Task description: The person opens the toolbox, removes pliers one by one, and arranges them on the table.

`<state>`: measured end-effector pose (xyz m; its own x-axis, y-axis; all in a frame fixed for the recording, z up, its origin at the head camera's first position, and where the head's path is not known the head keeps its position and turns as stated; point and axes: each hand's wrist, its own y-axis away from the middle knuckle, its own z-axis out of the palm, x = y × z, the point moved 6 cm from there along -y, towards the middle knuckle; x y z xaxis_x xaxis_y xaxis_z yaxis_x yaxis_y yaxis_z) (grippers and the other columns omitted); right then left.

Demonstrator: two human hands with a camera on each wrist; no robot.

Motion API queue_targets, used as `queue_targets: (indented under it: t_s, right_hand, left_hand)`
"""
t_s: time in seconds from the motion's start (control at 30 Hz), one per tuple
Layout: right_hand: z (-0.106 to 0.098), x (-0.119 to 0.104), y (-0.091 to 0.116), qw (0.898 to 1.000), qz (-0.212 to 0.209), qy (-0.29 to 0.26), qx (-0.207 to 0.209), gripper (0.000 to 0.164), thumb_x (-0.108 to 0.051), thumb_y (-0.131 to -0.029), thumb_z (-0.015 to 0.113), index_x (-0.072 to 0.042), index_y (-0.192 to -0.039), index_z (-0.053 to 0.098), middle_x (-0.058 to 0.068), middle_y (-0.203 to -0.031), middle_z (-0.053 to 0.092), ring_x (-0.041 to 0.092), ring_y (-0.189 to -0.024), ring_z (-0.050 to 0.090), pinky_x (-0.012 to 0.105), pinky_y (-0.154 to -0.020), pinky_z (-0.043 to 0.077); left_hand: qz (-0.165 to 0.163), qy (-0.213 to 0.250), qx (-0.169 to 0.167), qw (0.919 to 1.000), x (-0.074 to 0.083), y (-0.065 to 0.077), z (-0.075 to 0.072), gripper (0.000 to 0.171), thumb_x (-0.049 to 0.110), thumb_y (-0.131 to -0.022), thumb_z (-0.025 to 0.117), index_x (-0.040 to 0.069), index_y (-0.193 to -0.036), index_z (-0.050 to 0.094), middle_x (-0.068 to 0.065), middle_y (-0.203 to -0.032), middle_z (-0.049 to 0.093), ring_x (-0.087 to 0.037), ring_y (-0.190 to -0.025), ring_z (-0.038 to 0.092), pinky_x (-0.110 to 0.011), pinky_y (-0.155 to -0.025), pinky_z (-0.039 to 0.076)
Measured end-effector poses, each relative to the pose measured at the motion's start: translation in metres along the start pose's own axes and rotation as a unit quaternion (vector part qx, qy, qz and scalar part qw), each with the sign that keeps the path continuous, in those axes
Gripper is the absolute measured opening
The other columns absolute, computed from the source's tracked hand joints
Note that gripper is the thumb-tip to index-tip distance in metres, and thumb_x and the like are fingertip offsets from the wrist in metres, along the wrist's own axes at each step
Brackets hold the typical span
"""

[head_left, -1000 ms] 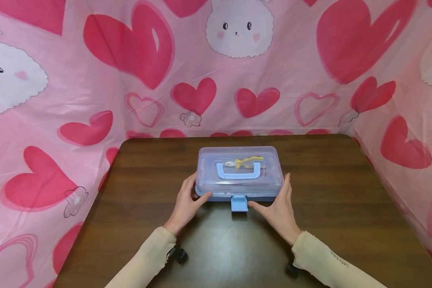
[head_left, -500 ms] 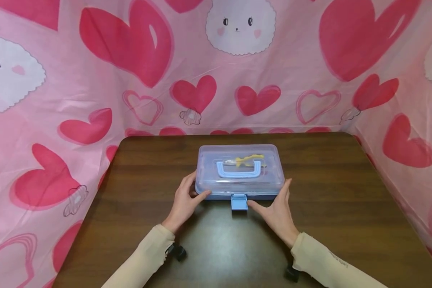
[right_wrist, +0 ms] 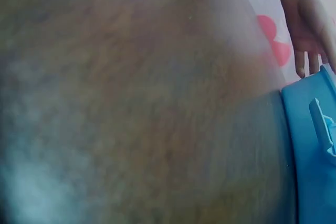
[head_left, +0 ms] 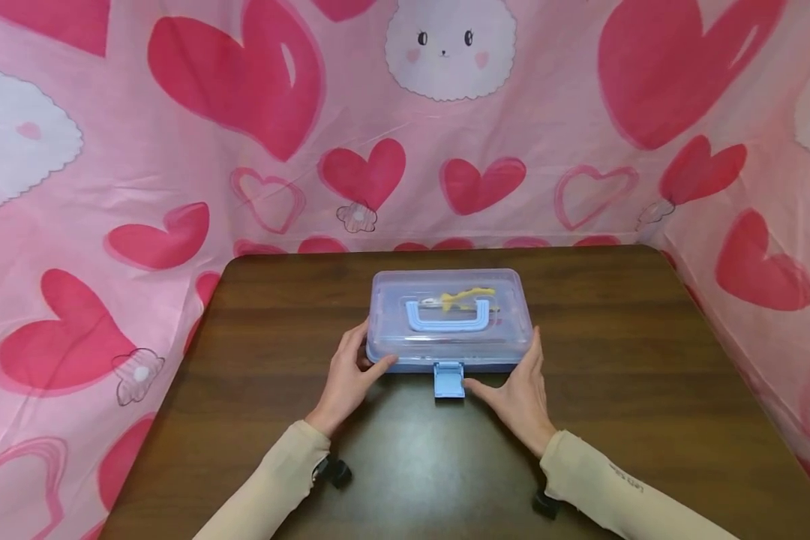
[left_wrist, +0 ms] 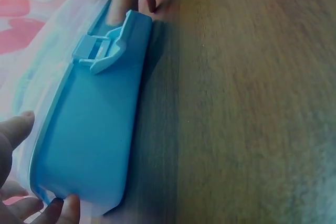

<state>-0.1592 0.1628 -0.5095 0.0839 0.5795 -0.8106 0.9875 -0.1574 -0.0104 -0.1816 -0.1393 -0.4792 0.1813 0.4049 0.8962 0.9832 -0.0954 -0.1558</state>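
Box [head_left: 448, 347], 1, blue base under a clear lid [head_left: 388, 300], set toward the far side of a dark wood-grain surface [head_left: 634, 360], long side facing the person. Lid down on the base; handle [head_left: 448, 325], 1, light blue, folded flat on top, presumably to lie out of the way. Latch [head_left: 448, 382], 1, at front centre, flap jutting outward, apparently unfastened. Seen through the lid: yellow item [head_left: 469, 295], 1, with a pale part, too indistinct to identify. Left hand [head_left: 347, 379]: grips the left front corner, thumb at the front rim, fingers against the end wall. Right hand [head_left: 523, 394]: holds the right front corner, fingers along the side, thumb tip at the latch's edge, contact uncertain. The 2 hands sit at opposite ends, probably to keep the box square and steady. Backdrop [head_left: 418, 225]: pink cloth, printed hearts.
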Motion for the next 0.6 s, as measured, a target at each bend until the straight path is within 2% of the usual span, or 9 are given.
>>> queue_targets:
  t_s: [0.2,0.33,0.4,0.5,0.6]
  right_hand:
    - [-0.002,0.003,0.001,1.000,0.001,-0.015,-0.023,0.149,-0.056,-0.072,0.092,-0.020,-0.164,-0.019,0.017,-0.172,0.001,0.044,-0.153,0.018,0.068,-0.120,0.019]
    - [-0.010,0.006,0.002,0.997,-0.028,-0.039,-0.055,0.139,-0.051,-0.080,0.089,-0.021,-0.165,-0.017,0.015,-0.173,-0.001,0.040,-0.157,0.011,0.067,-0.122,0.016]
    - [-0.017,0.006,0.002,0.995,-0.055,-0.049,-0.063,0.127,-0.046,-0.085,0.086,-0.021,-0.166,-0.008,0.016,-0.171,0.005,0.039,-0.156,0.014,0.067,-0.121,0.018]
    - [-0.030,0.004,0.000,0.992,-0.105,-0.046,-0.051,0.102,-0.036,-0.092,0.082,-0.019,-0.167,0.015,0.018,-0.167,0.019,0.039,-0.153,0.021,0.068,-0.118,0.025]
    - [-0.042,0.002,-0.003,0.988,-0.145,-0.037,-0.042,0.085,-0.028,-0.094,0.079,-0.020,-0.164,0.031,0.018,-0.167,0.022,0.041,-0.152,0.023,0.071,-0.114,0.030]
  left_hand:
    - [-0.005,-0.017,-0.006,0.9998,-0.002,0.003,0.004,0.083,0.026,-0.094,0.081,0.023,-0.163,0.035,-0.010,-0.144,0.048,-0.021,-0.099,0.054,-0.026,-0.079,0.053]
    - [-0.008,-0.016,-0.005,0.9998,-0.001,0.002,0.003,0.083,0.026,-0.092,0.082,0.021,-0.162,0.038,-0.009,-0.143,0.050,-0.021,-0.104,0.055,-0.024,-0.080,0.053]
    - [-0.008,-0.014,-0.005,0.9999,0.000,0.001,0.002,0.082,0.026,-0.091,0.083,0.020,-0.161,0.040,-0.008,-0.145,0.050,-0.021,-0.105,0.055,-0.024,-0.081,0.053]
    - [-0.009,-0.011,-0.004,0.9999,0.000,0.000,0.001,0.081,0.027,-0.091,0.084,0.020,-0.159,0.042,-0.007,-0.148,0.049,-0.023,-0.108,0.056,-0.030,-0.084,0.055]
    - [-0.010,-0.002,-0.003,0.9999,0.000,0.000,-0.001,0.080,0.027,-0.091,0.084,0.022,-0.159,0.043,-0.006,-0.150,0.048,-0.024,-0.113,0.055,-0.039,-0.089,0.058]
